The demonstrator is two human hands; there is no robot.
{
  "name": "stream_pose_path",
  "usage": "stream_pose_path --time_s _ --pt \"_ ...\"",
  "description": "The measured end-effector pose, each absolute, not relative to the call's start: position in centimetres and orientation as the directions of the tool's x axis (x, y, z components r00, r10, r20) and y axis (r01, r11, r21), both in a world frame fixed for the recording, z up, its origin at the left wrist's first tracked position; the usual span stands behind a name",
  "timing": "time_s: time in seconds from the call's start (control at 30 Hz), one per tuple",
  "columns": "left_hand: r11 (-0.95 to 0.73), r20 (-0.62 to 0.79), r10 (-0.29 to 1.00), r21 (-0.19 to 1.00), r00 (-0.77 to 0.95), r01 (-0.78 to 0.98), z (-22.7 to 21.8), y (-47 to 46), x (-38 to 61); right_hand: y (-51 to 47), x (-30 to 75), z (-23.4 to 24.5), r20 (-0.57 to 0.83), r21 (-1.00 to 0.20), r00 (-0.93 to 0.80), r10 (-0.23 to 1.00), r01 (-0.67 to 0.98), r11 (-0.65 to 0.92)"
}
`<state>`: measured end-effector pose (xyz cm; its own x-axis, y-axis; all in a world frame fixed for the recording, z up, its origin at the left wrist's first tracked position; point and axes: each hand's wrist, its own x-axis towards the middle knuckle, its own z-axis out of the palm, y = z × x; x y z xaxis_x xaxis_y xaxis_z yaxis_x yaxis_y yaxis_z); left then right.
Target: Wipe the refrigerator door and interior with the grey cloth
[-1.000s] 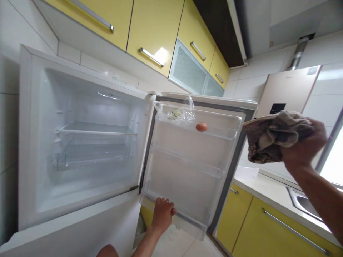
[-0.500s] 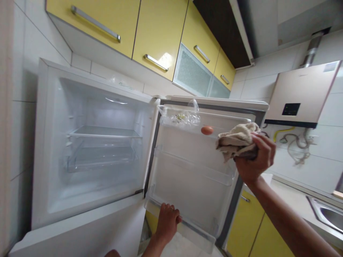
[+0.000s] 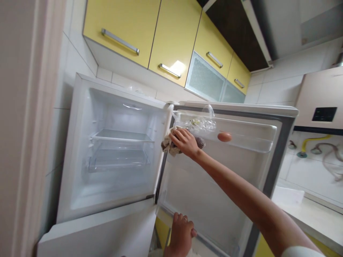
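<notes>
My right hand (image 3: 184,142) is closed on a crumpled beige-and-brown cloth (image 3: 168,145), pressed near the hinge side of the open fridge door (image 3: 203,178), just under the upper door shelf. On that shelf lie a clear plastic bag (image 3: 205,123) with something green inside and a brown egg (image 3: 224,136). Lower down, my left hand (image 3: 181,230) has its fingers curled over the rim of the bottom door shelf (image 3: 206,242). Part of the cloth is hidden beneath my right fingers.
The fridge compartment (image 3: 120,185) stands open at left, with a glass shelf (image 3: 123,135) and a clear drawer (image 3: 120,160). Yellow cupboards (image 3: 120,21) hang above. A water heater (image 3: 321,96) is on the right wall, over a pale counter (image 3: 324,214).
My right hand has carried the cloth from the door's outer side leftward to its hinge side. My left hand keeps its hold on the bottom shelf. The view has swung left.
</notes>
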<state>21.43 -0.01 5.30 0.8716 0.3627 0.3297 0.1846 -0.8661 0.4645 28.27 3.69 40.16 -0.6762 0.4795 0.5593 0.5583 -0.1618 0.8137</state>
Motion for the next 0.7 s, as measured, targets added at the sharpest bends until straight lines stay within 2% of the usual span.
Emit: stream_pose_path --time_s 0.13,0.23,0.3,0.43,0.7 --pt "-0.868 0.325 0.343 0.468 0.881 0.165 5.1 0.3 21.4 8.6 25.7 40.4 0.570 0.776 -0.517 0.639 0.595 -0.210" --pt "-0.864 0.314 0.333 0.480 0.889 0.155 5.1 0.2 21.1 10.6 23.9 40.8 0.549 0.721 -0.298 0.781 0.641 -0.262" --pt "-0.855 0.304 0.333 0.497 0.893 0.150 5.2 0.1 20.9 11.3 22.9 41.1 0.541 0.661 -0.123 0.832 0.674 -0.329" --pt "-0.851 0.301 0.334 0.504 0.893 0.148 5.5 0.0 20.9 11.8 21.8 41.0 0.534 0.588 0.069 0.843 0.686 -0.429" --pt "-0.849 0.269 0.305 0.511 0.914 0.133 6.0 0.3 21.2 10.5 21.6 39.9 0.451 0.590 0.154 0.879 0.687 -0.424"
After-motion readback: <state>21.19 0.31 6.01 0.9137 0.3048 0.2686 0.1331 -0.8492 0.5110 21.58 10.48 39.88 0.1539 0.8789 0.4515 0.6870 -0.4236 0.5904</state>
